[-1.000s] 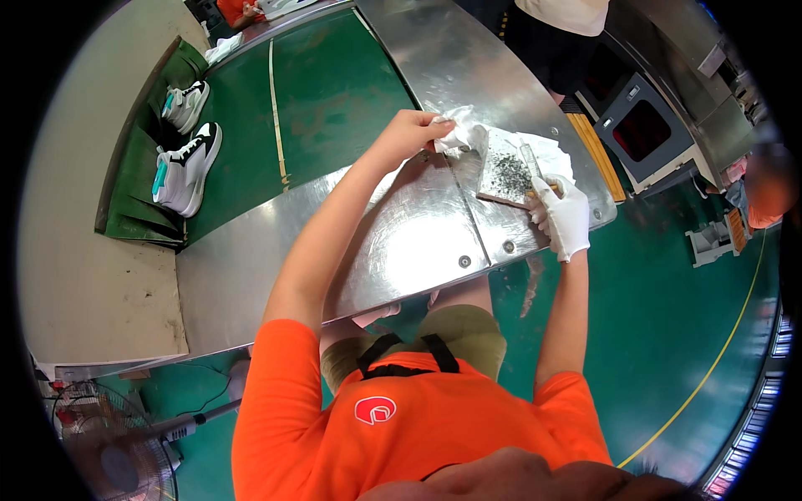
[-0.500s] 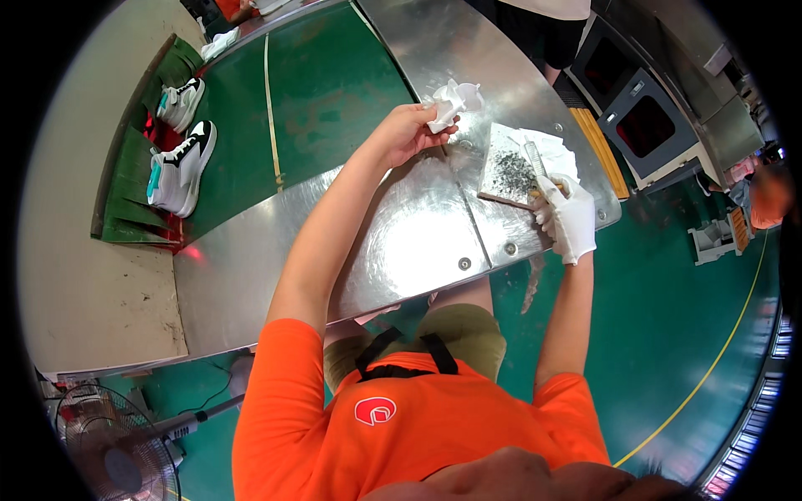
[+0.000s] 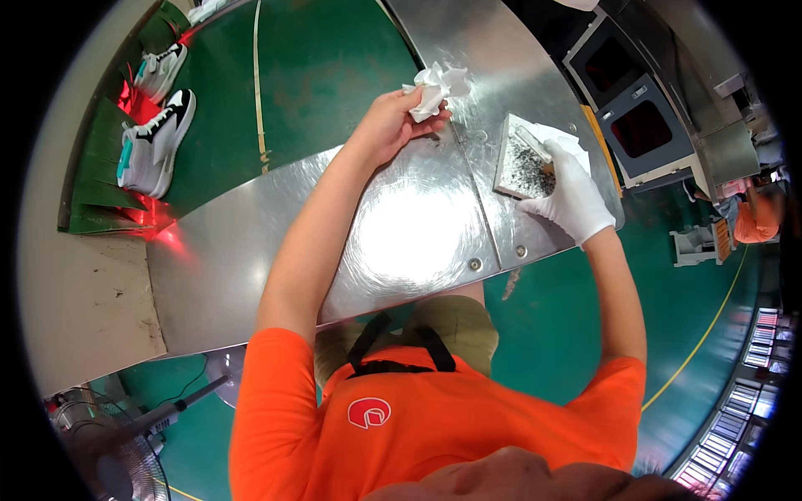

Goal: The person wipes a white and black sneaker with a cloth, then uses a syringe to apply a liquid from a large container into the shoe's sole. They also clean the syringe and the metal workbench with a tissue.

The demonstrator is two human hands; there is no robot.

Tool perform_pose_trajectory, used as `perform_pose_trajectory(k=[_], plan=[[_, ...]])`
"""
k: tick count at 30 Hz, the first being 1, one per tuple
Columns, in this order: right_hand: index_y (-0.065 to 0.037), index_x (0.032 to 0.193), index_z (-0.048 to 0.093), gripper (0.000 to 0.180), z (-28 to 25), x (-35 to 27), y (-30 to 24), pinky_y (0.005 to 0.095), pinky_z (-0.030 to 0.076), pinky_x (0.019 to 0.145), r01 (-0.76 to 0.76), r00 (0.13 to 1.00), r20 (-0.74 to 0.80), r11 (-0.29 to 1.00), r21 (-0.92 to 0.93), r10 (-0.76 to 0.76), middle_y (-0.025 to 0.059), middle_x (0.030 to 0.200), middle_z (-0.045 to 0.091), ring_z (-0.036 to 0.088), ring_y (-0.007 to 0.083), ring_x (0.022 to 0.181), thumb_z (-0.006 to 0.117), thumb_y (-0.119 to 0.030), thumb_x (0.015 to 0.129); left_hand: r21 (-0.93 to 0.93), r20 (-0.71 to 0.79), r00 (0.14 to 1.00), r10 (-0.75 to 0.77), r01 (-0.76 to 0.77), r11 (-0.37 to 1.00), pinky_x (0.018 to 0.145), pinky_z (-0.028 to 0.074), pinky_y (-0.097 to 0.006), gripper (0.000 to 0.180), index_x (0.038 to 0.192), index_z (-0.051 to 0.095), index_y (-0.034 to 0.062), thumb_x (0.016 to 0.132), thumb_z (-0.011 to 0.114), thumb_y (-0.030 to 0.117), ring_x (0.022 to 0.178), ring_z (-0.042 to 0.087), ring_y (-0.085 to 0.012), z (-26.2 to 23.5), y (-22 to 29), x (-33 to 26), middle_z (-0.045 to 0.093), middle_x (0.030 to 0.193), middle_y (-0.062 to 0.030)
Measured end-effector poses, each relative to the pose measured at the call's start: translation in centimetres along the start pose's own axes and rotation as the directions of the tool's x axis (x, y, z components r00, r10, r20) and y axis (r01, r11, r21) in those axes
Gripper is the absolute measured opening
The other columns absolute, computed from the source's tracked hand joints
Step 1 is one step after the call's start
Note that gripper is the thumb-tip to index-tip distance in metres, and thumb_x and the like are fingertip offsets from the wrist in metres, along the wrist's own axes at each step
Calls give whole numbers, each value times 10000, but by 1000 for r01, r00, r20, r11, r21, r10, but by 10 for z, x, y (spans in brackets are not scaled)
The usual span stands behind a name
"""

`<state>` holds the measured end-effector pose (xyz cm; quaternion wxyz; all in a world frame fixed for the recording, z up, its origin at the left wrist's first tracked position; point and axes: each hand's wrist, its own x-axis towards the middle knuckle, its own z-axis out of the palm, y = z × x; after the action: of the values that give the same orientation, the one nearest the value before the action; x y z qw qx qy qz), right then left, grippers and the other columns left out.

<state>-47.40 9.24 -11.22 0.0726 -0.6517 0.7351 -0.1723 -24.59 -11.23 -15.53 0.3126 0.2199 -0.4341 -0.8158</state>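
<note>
My bare left hand (image 3: 391, 125) grips a crumpled white paper wipe (image 3: 436, 86) and holds it over the shiny steel table (image 3: 401, 225). My right hand (image 3: 570, 200), in a white glove, rests on the near edge of a flat rectangular tray (image 3: 520, 160) speckled with dark grit. The tray lies on a white sheet at the table's right end. Whether the gloved fingers pinch a tool is hidden.
A green conveyor (image 3: 317, 75) runs beyond the table, with two white, black and teal sneakers (image 3: 154, 138) at its left edge. Grey machine cabinets (image 3: 643, 125) stand to the right. A fan (image 3: 109, 451) sits at lower left. A person in orange (image 3: 756, 217) is at far right.
My left hand has lifted the white wipe away from the tray, leftward and farther out. The gloved right hand stays at the tray's near edge.
</note>
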Motion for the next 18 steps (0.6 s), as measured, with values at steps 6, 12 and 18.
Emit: perform_pose_trajectory(k=[6, 12, 18], plan=[[-42, 1160, 553, 504, -13, 0, 8, 367, 538, 693, 306, 940, -121, 945, -113, -319, 188, 912, 648, 659, 340, 812, 742, -159, 708, 39, 29, 1000, -3, 2, 999, 860, 547, -339, 370, 1181, 505, -81, 1012, 434, 240, 944, 645, -229, 0, -1, 0, 624, 1069, -167], [-30, 1104, 575, 394, -34, 1, -2, 288, 529, 735, 63, 940, -338, 997, 34, -48, 137, 903, 672, 686, 205, 815, 739, -130, 760, 235, -28, 997, 74, -65, 970, 740, 546, -342, 329, 1123, 576, -32, 976, 495, 250, 855, 673, -243, 3, -7, 3, 672, 948, -163], [-39, 1105, 580, 421, -24, -12, -11, 333, 531, 721, 86, 945, -312, 996, -37, -93, 152, 900, 662, 663, 280, 782, 752, -175, 746, 859, 276, 771, 574, -466, 213, 796, 509, -385, 327, 1114, 630, 46, 819, 621, 186, 923, 634, -341, 52, -44, 13, 653, 991, -197]])
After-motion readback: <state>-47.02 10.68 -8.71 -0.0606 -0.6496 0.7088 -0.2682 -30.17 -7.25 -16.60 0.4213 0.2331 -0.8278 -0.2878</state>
